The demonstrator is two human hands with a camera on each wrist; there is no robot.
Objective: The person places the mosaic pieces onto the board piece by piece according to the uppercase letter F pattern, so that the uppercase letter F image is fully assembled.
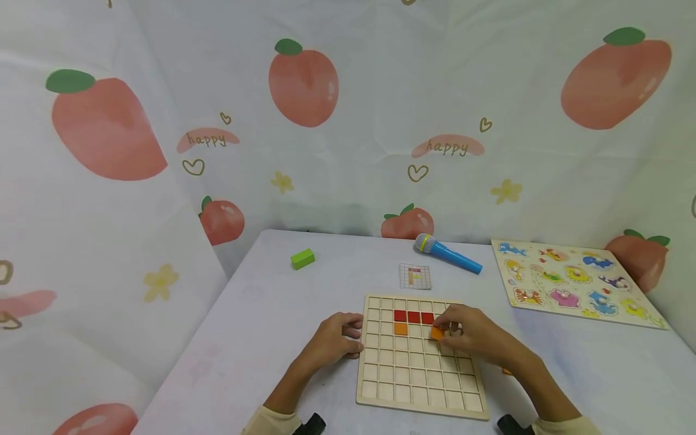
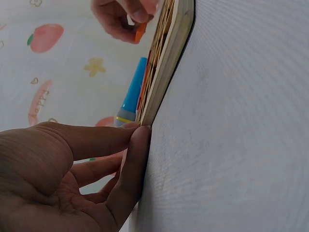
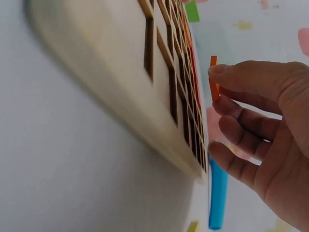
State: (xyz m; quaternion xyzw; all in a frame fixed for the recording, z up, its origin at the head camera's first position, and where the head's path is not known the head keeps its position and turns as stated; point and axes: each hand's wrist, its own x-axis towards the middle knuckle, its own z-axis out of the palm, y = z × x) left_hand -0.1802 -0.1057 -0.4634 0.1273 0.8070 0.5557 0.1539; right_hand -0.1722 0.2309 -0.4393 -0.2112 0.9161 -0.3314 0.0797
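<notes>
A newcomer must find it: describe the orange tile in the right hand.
On the white table lies a wooden grid board. Over its right half, the person's right hand pinches an orange tile. Unlike the orange piece set under the leftmost red tile, this one is held between fingers.

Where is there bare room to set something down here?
Bare tabletop lies between the green block and left hand, and between block and card. Behind and right of the grid board, card, microphone and animal puzzle crowd together.
</notes>
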